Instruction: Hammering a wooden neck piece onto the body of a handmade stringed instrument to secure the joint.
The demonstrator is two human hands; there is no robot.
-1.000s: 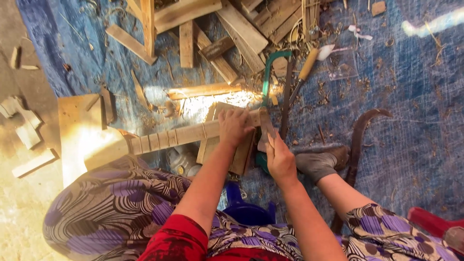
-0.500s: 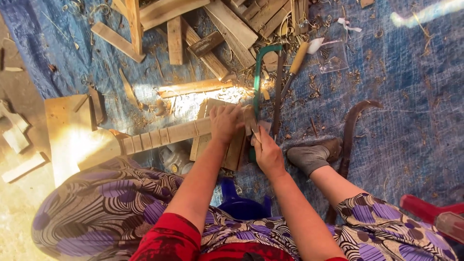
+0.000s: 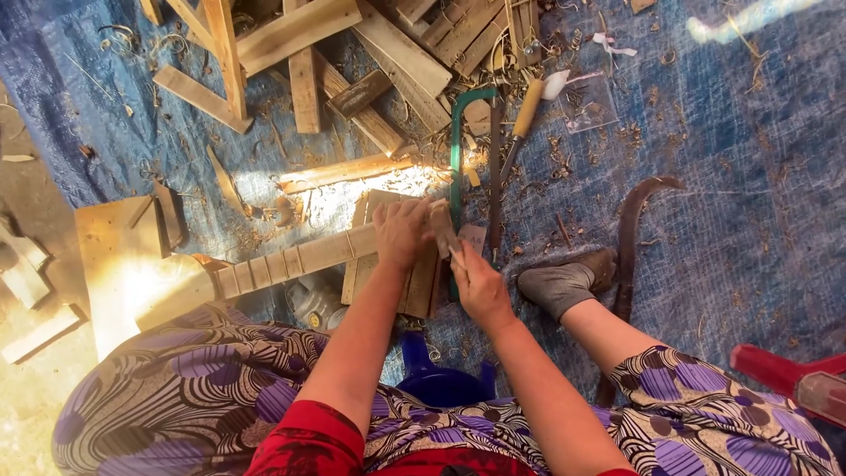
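Note:
A long wooden neck (image 3: pixel 291 260) with cross marks lies across a wooden block (image 3: pixel 421 286), and its pale body (image 3: pixel 167 286) rests at the left. My left hand (image 3: pixel 401 234) presses down on the neck's right end. My right hand (image 3: pixel 480 286) is closed on a small flat tool (image 3: pixel 443 231) held against that same end; what kind of tool it is I cannot make out. Both hands touch the workpiece just left of a green-framed hacksaw (image 3: pixel 457 132).
Everything sits on a blue tarp (image 3: pixel 731 176) strewn with shavings. Wood slats (image 3: pixel 352 44) pile at the top. A wooden-handled tool (image 3: pixel 526 110), a curved dark piece (image 3: pixel 627 238), my grey-shod foot (image 3: pixel 564 286), a blue stool (image 3: pixel 441 379) and a red plastic object (image 3: pixel 784 375) lie around.
The view has drifted so everything sits a little further left. My right hand's fingers have curled tighter around the small tool at the neck's end. My left hand stays pressed on the neck.

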